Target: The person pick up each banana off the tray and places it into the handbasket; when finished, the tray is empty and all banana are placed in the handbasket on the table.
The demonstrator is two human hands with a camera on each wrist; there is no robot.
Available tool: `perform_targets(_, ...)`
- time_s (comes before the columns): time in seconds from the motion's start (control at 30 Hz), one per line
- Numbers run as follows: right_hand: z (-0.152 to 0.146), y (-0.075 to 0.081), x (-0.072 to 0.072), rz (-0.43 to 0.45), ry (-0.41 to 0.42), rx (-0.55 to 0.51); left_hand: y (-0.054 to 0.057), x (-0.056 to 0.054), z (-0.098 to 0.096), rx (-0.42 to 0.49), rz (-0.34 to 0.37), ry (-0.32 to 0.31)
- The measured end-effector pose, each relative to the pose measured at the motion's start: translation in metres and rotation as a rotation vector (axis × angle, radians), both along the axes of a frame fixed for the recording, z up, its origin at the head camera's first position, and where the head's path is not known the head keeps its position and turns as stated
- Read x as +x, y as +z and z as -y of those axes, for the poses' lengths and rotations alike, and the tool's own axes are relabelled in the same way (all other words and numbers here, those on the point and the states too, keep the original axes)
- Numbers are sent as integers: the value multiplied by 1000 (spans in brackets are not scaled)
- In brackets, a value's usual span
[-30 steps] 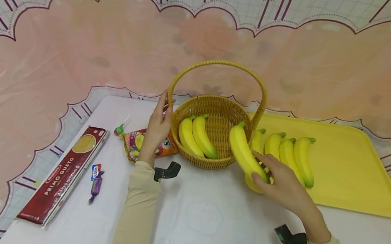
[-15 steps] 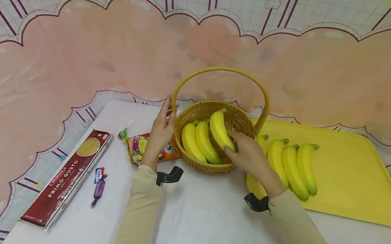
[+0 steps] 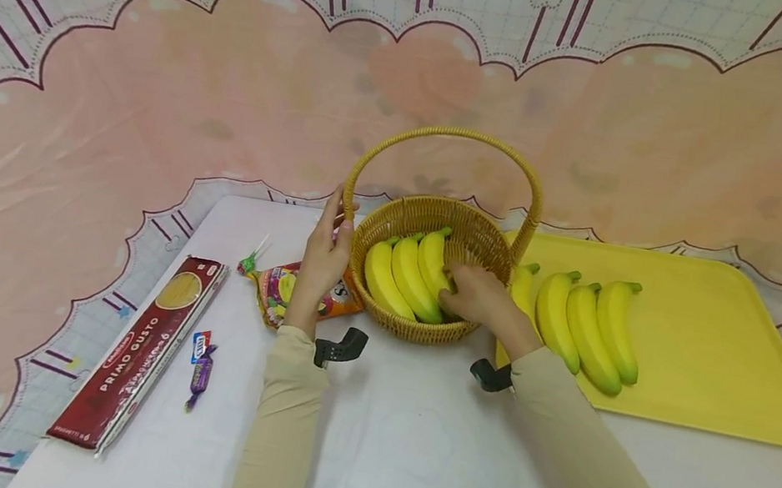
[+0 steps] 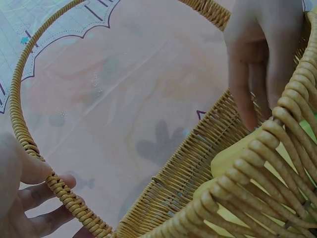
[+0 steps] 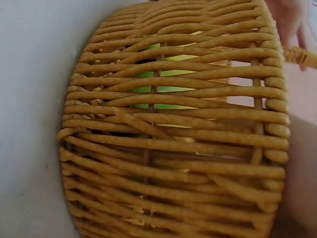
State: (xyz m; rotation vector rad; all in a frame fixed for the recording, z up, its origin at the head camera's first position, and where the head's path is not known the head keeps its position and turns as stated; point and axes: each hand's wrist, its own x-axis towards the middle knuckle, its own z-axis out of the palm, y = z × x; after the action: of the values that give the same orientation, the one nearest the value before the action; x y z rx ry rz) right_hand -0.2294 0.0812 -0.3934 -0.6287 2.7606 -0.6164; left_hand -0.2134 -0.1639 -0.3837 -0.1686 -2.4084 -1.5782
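Observation:
A wicker basket (image 3: 416, 332) with a tall arched handle (image 3: 453, 132) stands on the white table. My left hand (image 3: 324, 263) holds the left foot of that handle; in the left wrist view its thumb and fingers (image 4: 42, 198) lie on either side of the wicker. Inside the basket my right hand (image 3: 483, 296) has thumb and fingers at the lower part of a banana (image 3: 432, 257). This banana lies beside two others (image 3: 384, 278) along the basket's left side. Woven wicker hides most of the right hand's work in the right wrist view.
Right of the basket, several more bananas (image 3: 593, 337) lie on a yellow tray (image 3: 724, 353). An orange candy bag (image 3: 278, 290) and a green-wrapped lollipop (image 3: 247, 263) lie left. Farther left are a purple-wrapped candy (image 3: 200, 376), a small blue-red packet (image 3: 200, 346) and a red spaghetti pack (image 3: 139, 354).
The right hand has carried a banana leftward from above the tray's edge into the basket and lowered it beside the other two. The left hand has stayed at the handle.

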Motion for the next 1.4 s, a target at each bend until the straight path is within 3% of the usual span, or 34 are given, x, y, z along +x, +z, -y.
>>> perform_targets(0.17,-16,4,8,-112,3,-174,-1,-1,0,1,-14,-13)
perform_targets(0.37,-51,2,25,-259,-72,-388,-2,-2,1,-13,-24,-11)
perform_targets(0.6,-99,-13,40,-315,-190,-404,-1,-1,4,-12,-1,1)
perform_targets(0.7,-122,-14,46,-319,-245,-385,13,9,-1,-9,4,-16)
perform_targets(0.83,-151,-13,55,-307,-328,-351,32,22,-9,0,15,-32)
perform_targets(1.03,-190,-22,64,-244,-438,-260,33,22,-11,6,22,-31)
perform_targets(1.3,-210,-37,64,-26,-432,-219,33,21,-10,3,0,-28)
perform_targets(1.4,-213,-40,63,5,-442,-212,31,20,-11,5,3,-28)
